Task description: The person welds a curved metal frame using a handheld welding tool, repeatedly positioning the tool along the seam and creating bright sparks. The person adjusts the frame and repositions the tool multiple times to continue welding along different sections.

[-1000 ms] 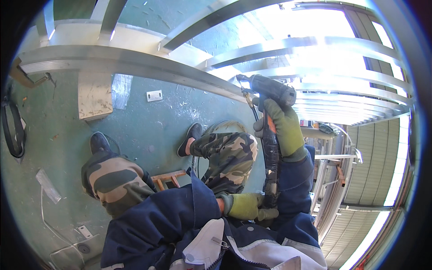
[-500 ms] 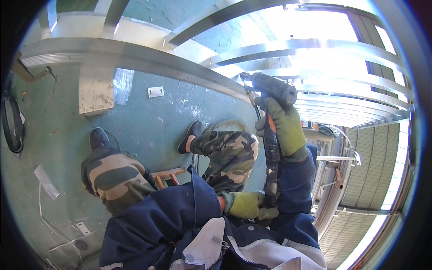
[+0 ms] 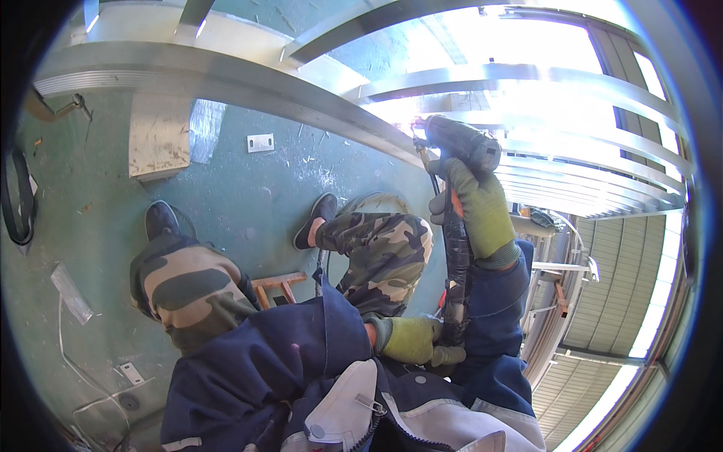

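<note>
My right hand (image 3: 484, 215), in a yellow-green and grey work glove, is closed round the front grip of a black handheld welding gun (image 3: 463, 143). My left hand (image 3: 410, 341), gloved alike, grips the tape-wrapped rear of the same gun close to my body. The gun's thin nozzle meets a long silvery metal beam (image 3: 226, 79), where a small bright pinkish glow shows. Several slimmer metal bars (image 3: 482, 75) join that beam and run off to the far right; glare washes out part of them.
A scuffed pale block (image 3: 160, 139) props the beam. A clamp (image 3: 71, 109) sits at its left end. On the green floor lie a two-slot metal plate (image 3: 260, 143), a black strap (image 3: 22, 196) and a thin cable (image 3: 75, 369). An orange-brown stool frame (image 3: 279, 288) stands between my legs.
A bright glow has appeared at the gun's tip, against the beam. The gun's front and my right hand sit very slightly further right in view. Both hands keep their grip.
</note>
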{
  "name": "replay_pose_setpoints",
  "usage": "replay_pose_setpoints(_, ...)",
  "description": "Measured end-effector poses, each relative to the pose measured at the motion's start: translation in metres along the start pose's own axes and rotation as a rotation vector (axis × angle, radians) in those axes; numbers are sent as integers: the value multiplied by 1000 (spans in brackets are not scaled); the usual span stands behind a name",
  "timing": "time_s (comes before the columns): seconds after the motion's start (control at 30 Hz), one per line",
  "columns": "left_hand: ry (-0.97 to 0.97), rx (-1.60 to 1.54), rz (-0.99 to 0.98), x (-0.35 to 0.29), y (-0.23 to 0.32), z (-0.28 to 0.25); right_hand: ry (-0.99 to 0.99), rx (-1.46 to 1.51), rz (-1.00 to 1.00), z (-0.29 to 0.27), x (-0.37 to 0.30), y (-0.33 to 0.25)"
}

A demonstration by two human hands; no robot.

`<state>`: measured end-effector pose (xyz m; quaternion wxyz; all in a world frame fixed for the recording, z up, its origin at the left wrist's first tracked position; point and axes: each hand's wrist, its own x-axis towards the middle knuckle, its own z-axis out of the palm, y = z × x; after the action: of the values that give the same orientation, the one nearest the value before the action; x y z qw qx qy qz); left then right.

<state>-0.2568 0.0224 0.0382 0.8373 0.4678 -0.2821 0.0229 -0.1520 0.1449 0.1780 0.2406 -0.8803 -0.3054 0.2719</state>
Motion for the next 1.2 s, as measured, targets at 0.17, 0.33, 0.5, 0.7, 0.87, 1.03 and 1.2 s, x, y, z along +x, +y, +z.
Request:
replay_pose_setpoints(0.17,-21,12,-111,-7,23,-8,13,-22,41,0,-1,2)
replay_pose_setpoints(0.33,-37,28,-133,-6,20,-7,10,-8,42,-3,-1,6)
replay_pose_setpoints(0.5,-39,53,-28,-3,9,-2,0,-17,67,-7,-3,9)
replay_pose_setpoints(0.7,-41,308,356,15,-48,19,-20,15,20,-5,-6,7)
replay_pose_setpoints(0.87,-55,434,376,14,-51,22,-6,0,37,-4,-11,5)
replay_pose_setpoints(1.03,-34,455,476,13,-53,24,-19,-16,3,-5,-12,8)
replay_pose_setpoints(1.2,-226,441,175,17,-44,28,-12,72,72,-8,-24,4)
